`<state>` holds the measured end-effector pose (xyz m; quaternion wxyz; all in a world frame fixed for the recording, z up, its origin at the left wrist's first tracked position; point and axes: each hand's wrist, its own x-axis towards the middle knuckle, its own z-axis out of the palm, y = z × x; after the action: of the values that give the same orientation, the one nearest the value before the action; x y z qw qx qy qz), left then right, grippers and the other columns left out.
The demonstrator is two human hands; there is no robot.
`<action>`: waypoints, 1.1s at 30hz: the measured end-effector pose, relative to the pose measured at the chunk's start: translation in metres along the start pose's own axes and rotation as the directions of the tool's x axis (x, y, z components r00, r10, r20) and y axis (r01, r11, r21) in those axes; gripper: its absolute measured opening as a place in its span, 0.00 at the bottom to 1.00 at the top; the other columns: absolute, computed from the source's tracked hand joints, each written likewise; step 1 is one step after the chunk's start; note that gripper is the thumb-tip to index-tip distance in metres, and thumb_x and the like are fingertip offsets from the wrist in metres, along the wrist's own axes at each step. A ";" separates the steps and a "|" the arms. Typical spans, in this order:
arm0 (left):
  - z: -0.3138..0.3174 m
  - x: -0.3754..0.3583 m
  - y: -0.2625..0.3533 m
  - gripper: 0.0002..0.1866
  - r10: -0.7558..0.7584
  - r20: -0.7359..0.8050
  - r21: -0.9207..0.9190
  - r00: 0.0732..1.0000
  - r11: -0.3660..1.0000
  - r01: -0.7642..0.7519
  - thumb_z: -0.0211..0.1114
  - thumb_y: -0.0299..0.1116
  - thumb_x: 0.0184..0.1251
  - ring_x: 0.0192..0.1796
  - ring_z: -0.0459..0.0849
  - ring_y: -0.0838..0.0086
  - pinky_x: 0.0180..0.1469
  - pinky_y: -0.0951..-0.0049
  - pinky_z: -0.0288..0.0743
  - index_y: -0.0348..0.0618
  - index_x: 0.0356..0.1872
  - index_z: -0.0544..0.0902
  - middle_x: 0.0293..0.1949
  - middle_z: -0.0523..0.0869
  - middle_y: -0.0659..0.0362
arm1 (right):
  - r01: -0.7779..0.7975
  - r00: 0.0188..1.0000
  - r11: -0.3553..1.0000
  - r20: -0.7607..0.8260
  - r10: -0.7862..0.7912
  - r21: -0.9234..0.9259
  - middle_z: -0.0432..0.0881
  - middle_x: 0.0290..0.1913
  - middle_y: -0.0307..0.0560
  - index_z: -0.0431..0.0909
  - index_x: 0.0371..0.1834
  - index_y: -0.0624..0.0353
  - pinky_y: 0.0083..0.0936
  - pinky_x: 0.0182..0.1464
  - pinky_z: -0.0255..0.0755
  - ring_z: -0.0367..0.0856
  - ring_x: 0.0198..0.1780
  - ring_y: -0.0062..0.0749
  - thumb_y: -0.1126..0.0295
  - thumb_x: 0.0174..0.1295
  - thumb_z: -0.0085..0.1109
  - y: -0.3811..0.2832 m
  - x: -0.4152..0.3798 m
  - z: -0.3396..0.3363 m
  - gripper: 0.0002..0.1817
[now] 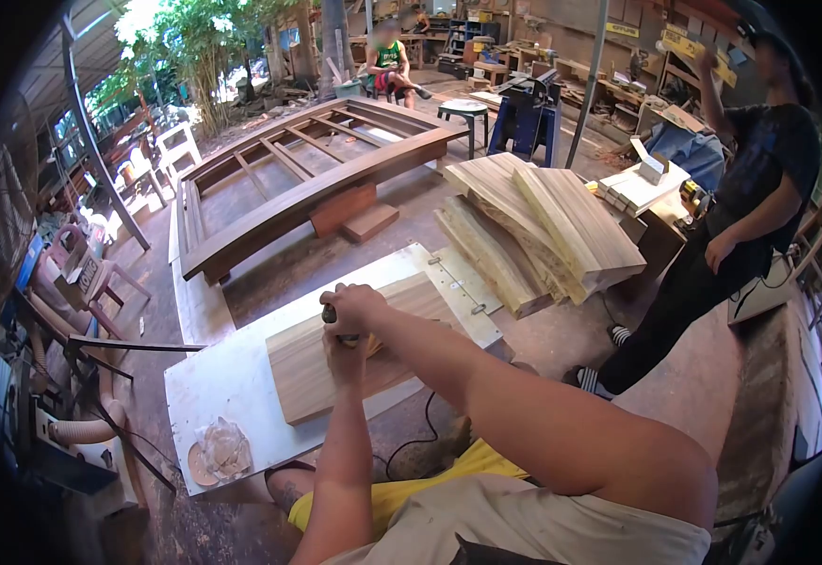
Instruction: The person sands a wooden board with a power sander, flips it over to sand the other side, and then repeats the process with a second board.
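Observation:
A thick wooden board [307, 372] lies on a white work panel [232, 395] in front of me. My right hand [358, 307] is closed over the top of a dark hand-held tool [329, 314] at the board. Just below it, my left hand [343, 352] is closed against the same tool's lower side. My fingers and wrists hide most of the tool, so its exact kind does not show. On the panel's near left corner rest a round tan disc [202, 464] and a crumpled clear plastic bag [226, 446].
Thick planks [561, 221] are stacked beyond the panel on the right. A large dark wooden frame [288, 202] stands behind. A co-worker [759, 179] is at the right; another person [387, 66] sits far back. A black cord [415, 441] hangs below the panel.

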<state>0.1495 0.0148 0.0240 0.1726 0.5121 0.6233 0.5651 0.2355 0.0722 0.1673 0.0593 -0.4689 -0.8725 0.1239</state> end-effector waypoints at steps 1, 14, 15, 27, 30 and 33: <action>0.000 0.000 0.000 0.38 0.000 0.000 0.000 1.000 1.000 0.000 0.82 0.46 0.54 0.65 0.77 0.46 0.63 0.49 0.73 0.44 0.61 0.72 0.60 0.79 0.46 | 0.006 1.000 1.000 -0.011 -0.006 -0.004 0.82 0.59 0.52 0.77 0.66 0.42 0.41 0.64 0.78 0.84 0.60 0.49 0.42 0.55 0.69 0.001 0.001 0.001 0.36; -0.003 -0.001 0.000 0.38 -0.015 0.047 0.008 0.999 1.000 0.014 0.80 0.49 0.56 0.65 0.77 0.46 0.63 0.49 0.73 0.43 0.63 0.72 0.61 0.79 0.47 | 0.010 1.000 1.000 0.012 -0.010 -0.007 0.80 0.61 0.54 0.77 0.68 0.42 0.42 0.65 0.77 0.83 0.61 0.51 0.42 0.58 0.69 -0.001 -0.001 0.004 0.36; -0.003 0.000 0.001 0.39 -0.043 0.046 0.023 0.998 0.999 0.042 0.80 0.50 0.57 0.65 0.77 0.46 0.63 0.49 0.73 0.44 0.64 0.71 0.61 0.78 0.47 | 0.010 1.000 1.000 -0.002 -0.010 -0.002 0.81 0.60 0.53 0.77 0.67 0.42 0.42 0.65 0.77 0.83 0.61 0.50 0.42 0.56 0.69 0.000 -0.001 0.007 0.35; -0.003 -0.003 0.006 0.40 -0.067 0.030 0.051 0.997 0.997 0.065 0.80 0.50 0.56 0.65 0.78 0.47 0.63 0.50 0.73 0.41 0.64 0.71 0.60 0.79 0.46 | 0.011 0.999 1.000 0.042 -0.010 -0.029 0.79 0.63 0.53 0.75 0.69 0.42 0.41 0.66 0.77 0.82 0.63 0.48 0.41 0.59 0.68 0.000 0.001 -0.002 0.36; -0.003 -0.002 0.003 0.40 -0.031 0.028 0.048 0.999 0.998 0.030 0.80 0.49 0.56 0.64 0.78 0.46 0.63 0.49 0.73 0.41 0.64 0.71 0.59 0.79 0.45 | 0.006 0.999 1.000 0.052 -0.005 -0.026 0.79 0.63 0.53 0.75 0.70 0.42 0.41 0.66 0.77 0.82 0.63 0.49 0.41 0.59 0.68 0.000 0.001 -0.002 0.36; -0.002 -0.001 0.003 0.40 -0.018 0.026 0.045 0.999 0.999 0.017 0.81 0.48 0.56 0.64 0.78 0.45 0.62 0.49 0.73 0.40 0.64 0.71 0.59 0.79 0.45 | 0.003 0.999 1.000 0.051 -0.002 -0.019 0.79 0.63 0.53 0.75 0.70 0.42 0.41 0.66 0.77 0.82 0.63 0.49 0.41 0.59 0.68 0.001 0.002 -0.001 0.37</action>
<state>0.1500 0.0122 0.0265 0.1743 0.5180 0.6378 0.5426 0.2351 0.0744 0.1685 0.0326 -0.4651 -0.8754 0.1274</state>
